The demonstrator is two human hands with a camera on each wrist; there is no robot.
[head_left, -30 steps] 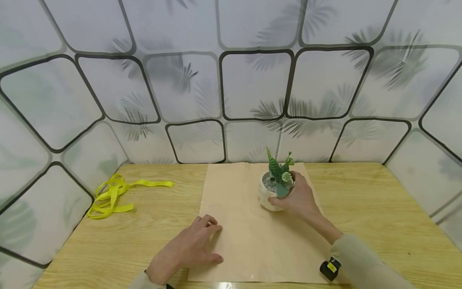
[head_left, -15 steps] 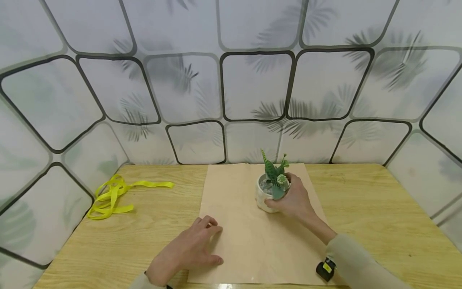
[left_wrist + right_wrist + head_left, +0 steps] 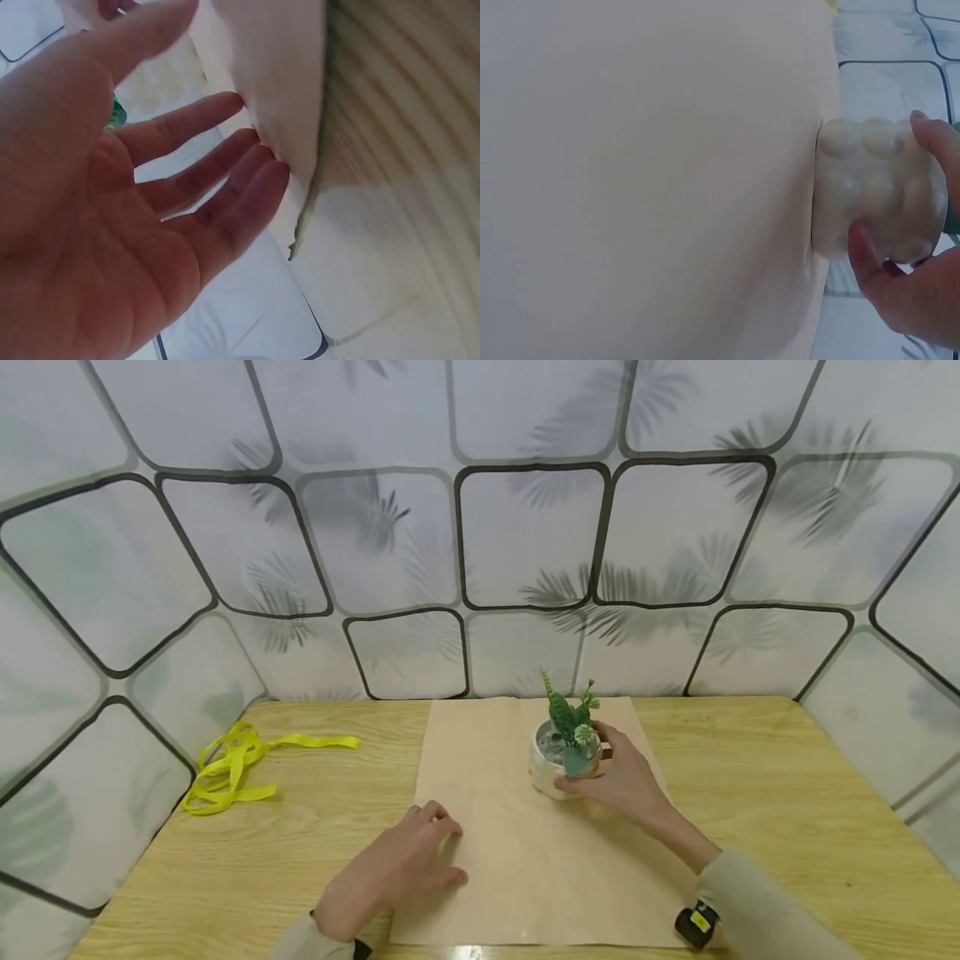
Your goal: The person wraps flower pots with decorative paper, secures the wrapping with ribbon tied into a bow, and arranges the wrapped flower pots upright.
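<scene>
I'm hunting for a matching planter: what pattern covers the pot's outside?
Rows of rounded bumps cover the off-white pot, clearest in the right wrist view.

No legible lettering anywhere

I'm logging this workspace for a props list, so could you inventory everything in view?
Bumpy pot: one, off-white, on the paper, right of its middle
Leafy plant: one, green, in the pot
Gravel-like filling: one layer, greyish, around the plant
Paper sheet: one, pale tan, flat on the table
Ribbon: apparently one, yellow, loosely heaped on the table's left side
Table: one, light wood-grain, beneath everything
Leaf-print backdrop: one, whitish with dark outlines, behind and beside the table
Wrist device: one, black with yellow, at the right wrist
Sleeves: two, pale beige, on both arms
Left hand: one, bare, touching the paper's left side
Right hand: one, bare, gripping the pot
</scene>
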